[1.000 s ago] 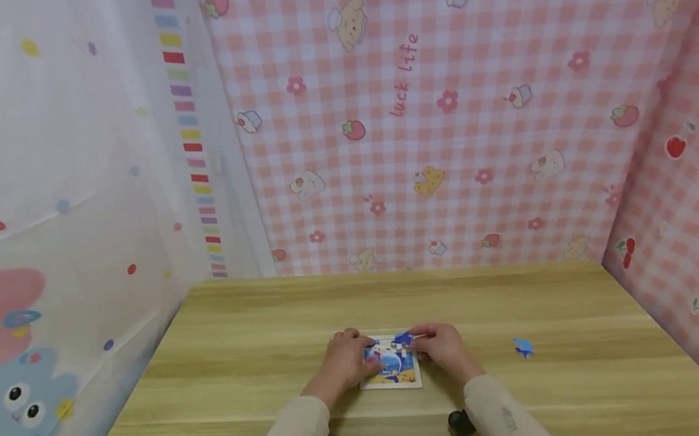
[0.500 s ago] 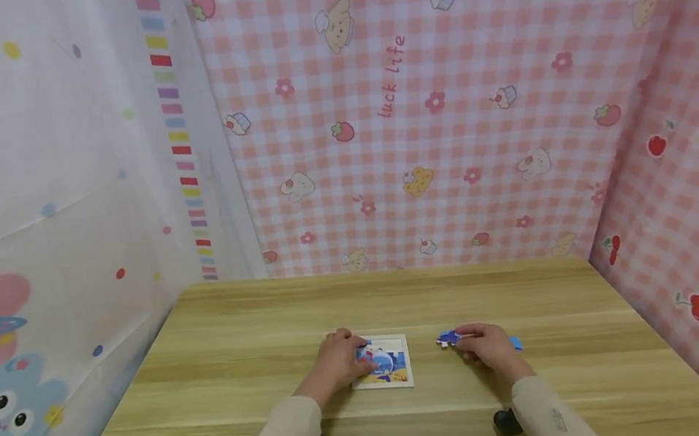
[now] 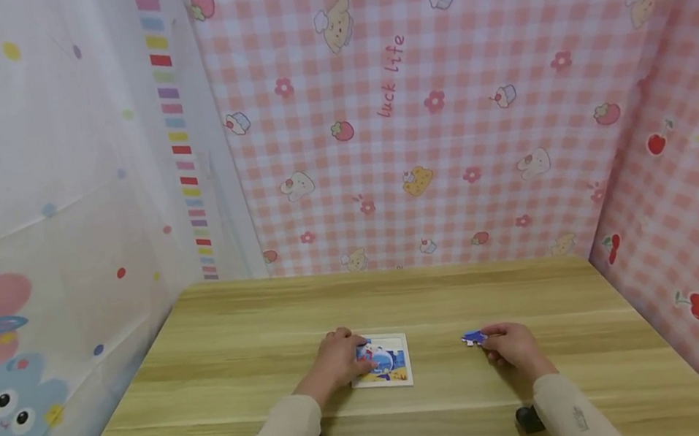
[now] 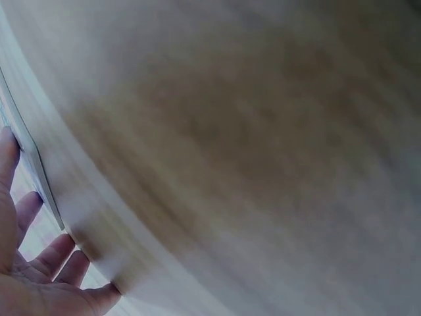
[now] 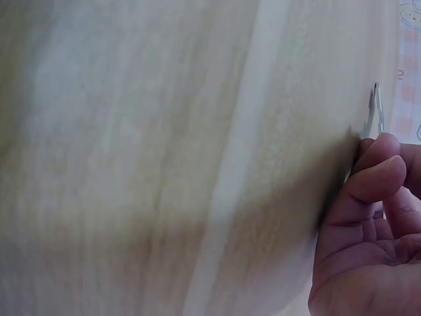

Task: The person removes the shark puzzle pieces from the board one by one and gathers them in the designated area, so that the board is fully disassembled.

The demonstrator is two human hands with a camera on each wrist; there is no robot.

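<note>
The puzzle board [image 3: 406, 359], touched at its left by the outspread left hand [image 3: 338, 359], is mostly filled, except at its far side. Rightward, a blue piece [image 3: 472, 338] is pinched by the right hand [image 3: 516, 345].

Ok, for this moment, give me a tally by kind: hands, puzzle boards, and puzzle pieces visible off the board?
Hands: 2 (left hand, right hand)
Puzzle boards: 1 (white-rimmed board)
Puzzle pieces visible off the board: 1 (blue-purple piece)
Total: 4
</note>
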